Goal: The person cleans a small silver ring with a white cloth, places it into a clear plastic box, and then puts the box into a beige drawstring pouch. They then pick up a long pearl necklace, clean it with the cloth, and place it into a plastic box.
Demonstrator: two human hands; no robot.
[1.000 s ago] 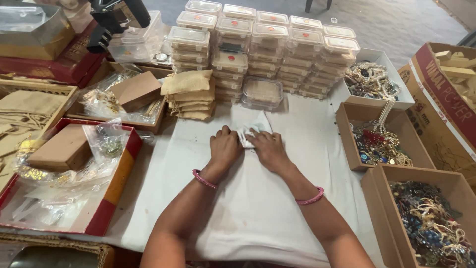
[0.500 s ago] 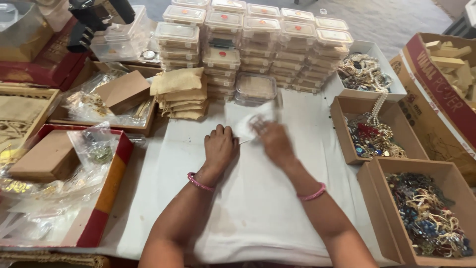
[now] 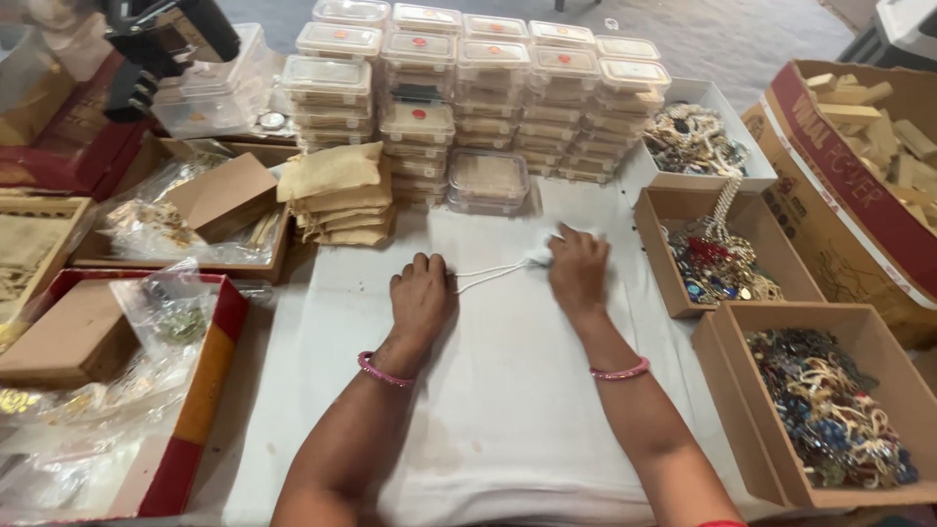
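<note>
While the small white pouch (image 3: 540, 256) lies bunched on the white cloth (image 3: 488, 410) under the right hand's fingertips, its white drawstring (image 3: 488, 274) runs taut leftward to the left hand. Bare cloth spreads wide toward the near edge, broken only by the two forearms. Just behind the pouch sits a clear lidded box (image 3: 487, 181) in front of stacked plastic containers (image 3: 468, 88), with a pile of tan fabric pouches (image 3: 337, 195) to the left. Cardboard trays of beaded jewellery (image 3: 717, 263) crowd the right edge. The right hand (image 3: 578, 271) is curled, gripping the pouch. The left hand (image 3: 422, 298) is closed in a loose fist, pinching the string's end.
</note>
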